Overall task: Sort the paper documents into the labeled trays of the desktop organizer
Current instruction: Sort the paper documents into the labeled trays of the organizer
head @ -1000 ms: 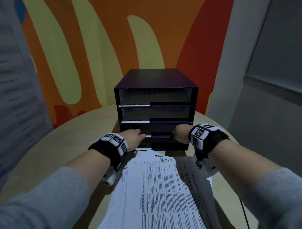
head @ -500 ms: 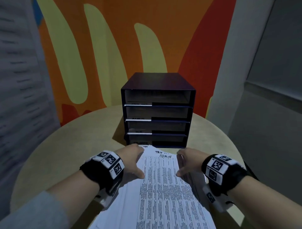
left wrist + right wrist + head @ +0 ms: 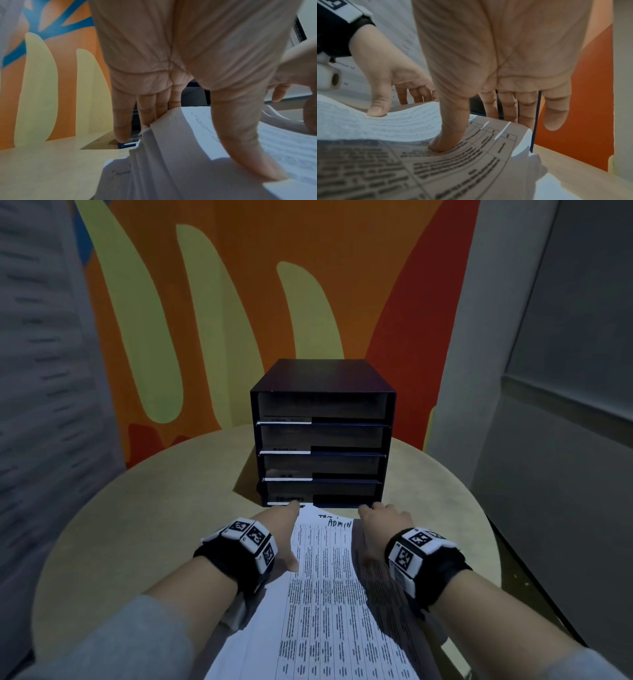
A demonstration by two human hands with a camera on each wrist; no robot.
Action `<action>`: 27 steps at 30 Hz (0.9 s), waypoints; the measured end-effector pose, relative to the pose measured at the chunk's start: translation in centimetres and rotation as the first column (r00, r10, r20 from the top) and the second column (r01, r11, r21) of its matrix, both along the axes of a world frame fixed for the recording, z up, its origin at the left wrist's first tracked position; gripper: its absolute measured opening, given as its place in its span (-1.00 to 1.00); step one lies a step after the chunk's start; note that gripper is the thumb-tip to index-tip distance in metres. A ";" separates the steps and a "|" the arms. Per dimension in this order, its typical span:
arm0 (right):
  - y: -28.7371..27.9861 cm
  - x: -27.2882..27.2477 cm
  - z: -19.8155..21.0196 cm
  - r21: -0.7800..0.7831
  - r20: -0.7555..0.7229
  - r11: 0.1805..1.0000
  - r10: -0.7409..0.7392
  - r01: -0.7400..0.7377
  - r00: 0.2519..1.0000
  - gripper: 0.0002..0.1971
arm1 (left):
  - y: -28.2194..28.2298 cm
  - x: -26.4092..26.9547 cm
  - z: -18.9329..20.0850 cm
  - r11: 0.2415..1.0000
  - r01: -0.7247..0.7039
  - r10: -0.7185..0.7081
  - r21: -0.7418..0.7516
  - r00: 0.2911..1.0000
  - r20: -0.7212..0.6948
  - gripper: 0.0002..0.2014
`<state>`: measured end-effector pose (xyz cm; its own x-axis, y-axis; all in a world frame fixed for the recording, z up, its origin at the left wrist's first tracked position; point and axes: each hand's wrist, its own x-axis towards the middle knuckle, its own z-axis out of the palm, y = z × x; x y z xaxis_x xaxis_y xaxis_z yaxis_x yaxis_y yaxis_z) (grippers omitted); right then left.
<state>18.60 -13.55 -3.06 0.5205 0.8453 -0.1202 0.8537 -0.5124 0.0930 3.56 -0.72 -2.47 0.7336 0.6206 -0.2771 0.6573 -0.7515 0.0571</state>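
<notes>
- Head view: both hands are now lying on the stack of white printed paper documents [image 3: 325, 594], having come back from the dark four-tier desktop organizer [image 3: 322, 436], where their fingertips were a second ago at its lower trays. The left hand [image 3: 277, 535] is stretching flat along the stack's left edge, fingers extended toward the organizer's bottom tray; the right hand [image 3: 383, 522] is mirroring it on the other edge. The sheet between the hands, topmost in the stack, is bearing a handwritten "ADMIN" just beyond the fingertips. The round beige tabletop [image 3: 137, 525] is carrying everything.
- Left wrist view: the left hand [image 3: 171, 67] is lying open, fingers [image 3: 122, 121] straight and reaching down past the stack's far corner, thumb pressing on the top sheet [image 3: 283, 148], which is bowing upward. It is not curling round anything.
- Right wrist view: the right hand [image 3: 496, 60] is likewise open, thumb pressing into the printed page [image 3: 453, 162], fingers [image 3: 556, 115] hanging straight ahead of the stack's far edge. The left thumb is pinning the arched sheet [image 3: 393, 121] on the opposite side.
- Judgement: the hands seem to be turning from checking labels to squaring or lifting the top sheet; every document visible here is lying outside the trays, whose contents cannot be made out.
</notes>
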 end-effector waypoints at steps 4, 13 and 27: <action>0.0 -0.5 -0.2 0.011 0.052 0.999 -0.031 0.031 0.998 -0.51 | -0.2 0.0 0.3 0.999 0.020 -0.020 0.030 1.000 -0.010 -0.09; -0.3 -0.6 -0.5 0.056 0.097 0.996 -0.068 0.063 0.993 -0.54 | 1.6 -1.3 0.5 0.996 0.009 0.006 -0.084 0.984 0.177 -0.56; -2.8 2.6 1.7 0.389 -0.591 0.866 -0.028 0.315 0.806 -0.27 | 2.2 -3.9 3.2 0.992 0.085 -0.013 -0.091 0.799 0.601 -0.91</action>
<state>21.21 -16.30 -1.40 0.6261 0.7772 -0.0640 0.5732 -0.5143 -0.6380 -0.39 1.53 0.74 0.8037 0.5718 0.1644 0.4275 -0.7472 0.5089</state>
